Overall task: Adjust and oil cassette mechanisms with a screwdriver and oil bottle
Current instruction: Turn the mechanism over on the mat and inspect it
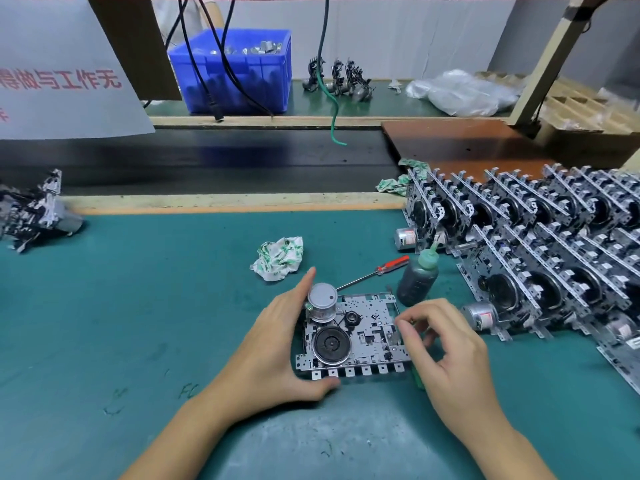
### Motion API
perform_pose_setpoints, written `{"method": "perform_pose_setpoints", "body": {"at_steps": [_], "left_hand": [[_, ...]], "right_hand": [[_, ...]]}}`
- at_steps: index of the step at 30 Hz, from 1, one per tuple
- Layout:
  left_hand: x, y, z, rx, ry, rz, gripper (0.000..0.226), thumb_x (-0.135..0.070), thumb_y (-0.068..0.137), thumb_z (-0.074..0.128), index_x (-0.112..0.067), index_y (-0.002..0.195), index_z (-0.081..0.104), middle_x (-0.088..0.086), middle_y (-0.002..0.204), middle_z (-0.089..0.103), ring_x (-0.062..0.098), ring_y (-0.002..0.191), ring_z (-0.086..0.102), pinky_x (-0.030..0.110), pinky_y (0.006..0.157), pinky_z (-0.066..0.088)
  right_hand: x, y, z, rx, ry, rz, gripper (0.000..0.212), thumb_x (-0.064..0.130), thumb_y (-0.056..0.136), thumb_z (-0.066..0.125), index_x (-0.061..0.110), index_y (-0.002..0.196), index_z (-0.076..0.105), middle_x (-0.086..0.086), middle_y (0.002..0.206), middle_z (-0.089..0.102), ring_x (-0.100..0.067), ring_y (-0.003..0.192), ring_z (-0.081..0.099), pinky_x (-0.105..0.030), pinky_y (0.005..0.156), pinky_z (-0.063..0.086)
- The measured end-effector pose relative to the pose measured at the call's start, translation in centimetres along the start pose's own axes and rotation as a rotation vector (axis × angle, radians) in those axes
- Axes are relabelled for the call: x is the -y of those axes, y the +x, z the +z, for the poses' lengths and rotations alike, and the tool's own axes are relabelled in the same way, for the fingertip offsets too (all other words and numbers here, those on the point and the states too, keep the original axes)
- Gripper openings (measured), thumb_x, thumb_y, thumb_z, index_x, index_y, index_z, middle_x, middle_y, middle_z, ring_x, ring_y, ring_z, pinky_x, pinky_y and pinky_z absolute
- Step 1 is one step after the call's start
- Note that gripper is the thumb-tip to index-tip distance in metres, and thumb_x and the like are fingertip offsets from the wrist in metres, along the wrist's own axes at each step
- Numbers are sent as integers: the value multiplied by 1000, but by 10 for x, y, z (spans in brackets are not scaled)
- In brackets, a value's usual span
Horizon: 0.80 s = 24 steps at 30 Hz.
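Head view, left hand (277, 344) steadying cassette mechanism (353, 337)

Teal-green matted workbench (138, 306) is carrying a flat metal cassette mechanism (349, 336), red-handled screwdriver (374, 273), dark oil bottle (417, 278), crumpled printed rag (278, 258), and rows of stacked mechanisms (540, 244).
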<state>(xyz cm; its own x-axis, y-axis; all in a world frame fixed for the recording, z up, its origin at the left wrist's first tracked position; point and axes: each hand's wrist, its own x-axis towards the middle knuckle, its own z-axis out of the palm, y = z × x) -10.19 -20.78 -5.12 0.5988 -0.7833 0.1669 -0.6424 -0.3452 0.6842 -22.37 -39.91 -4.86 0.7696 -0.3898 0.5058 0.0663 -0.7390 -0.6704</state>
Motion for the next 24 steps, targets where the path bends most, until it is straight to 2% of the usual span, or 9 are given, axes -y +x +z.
{"method": "perform_pose_setpoints", "body": {"at_steps": [3,8,12,14,16,19,20,22,24], "left_hand": [[-3,3,0,-36,120,48,110,-58,57,69,-55,142,-1,-43,131,25,-22,121,24,4,102,19],[2,2,-9,28,60,53,115,-71,51,76,-63,138,1,-50,134,16,-20,127,21,3,103,16],[2,1,-9,29,35,45,110,-69,50,77,-67,133,6,-51,134,17,-21,126,21,1,102,16],[3,1,-10,33,41,34,108,-70,50,75,-69,131,4,-51,133,17,-21,124,22,0,101,17],[6,1,-10,47,33,19,110,-70,49,77,-69,132,5,-50,133,19,-18,124,24,0,100,17],[9,-1,-10,64,10,39,117,-68,47,80,-63,137,6,-46,136,20,-13,130,26,5,104,20],[9,-1,-10,60,6,48,117,-67,48,80,-62,138,6,-45,137,20,-11,131,27,7,105,21],[8,-2,-8,45,5,66,114,-62,53,80,-60,140,5,-45,136,20,-10,130,29,8,105,24],[7,-4,-6,35,-9,64,110,-55,58,78,-60,140,6,-45,135,21,-9,130,30,9,104,26]], "right_hand": [[0,0,0,5,-6,12,17,33,88,49,23,80,60,19,84,54,-3,76,51,-11,62,37],[0,1,-1,-6,35,65,20,37,88,47,25,82,61,17,88,55,-6,79,53,-10,63,37],[4,3,-4,57,35,69,13,42,85,50,34,94,56,20,98,55,0,89,51,-7,74,37],[7,5,-8,162,15,49,27,49,81,53,38,106,52,25,109,52,6,104,47,-6,85,33],[9,8,-14,318,-3,25,53,60,75,58,43,123,43,31,128,41,10,122,36,-4,98,24],[14,21,-16,634,-188,-45,98,75,63,60,50,141,6,41,143,4,19,133,4,-3,107,3],[16,26,-15,735,-284,-75,107,77,61,61,47,143,-2,38,146,0,19,133,-1,-4,107,-3],[16,36,-9,822,-444,-157,121,73,61,66,32,150,-4,21,153,10,6,137,5,-6,106,-7],[19,45,-3,839,-556,-211,125,68,60,71,20,152,1,8,151,22,-8,136,18,-13,108,7]]}}
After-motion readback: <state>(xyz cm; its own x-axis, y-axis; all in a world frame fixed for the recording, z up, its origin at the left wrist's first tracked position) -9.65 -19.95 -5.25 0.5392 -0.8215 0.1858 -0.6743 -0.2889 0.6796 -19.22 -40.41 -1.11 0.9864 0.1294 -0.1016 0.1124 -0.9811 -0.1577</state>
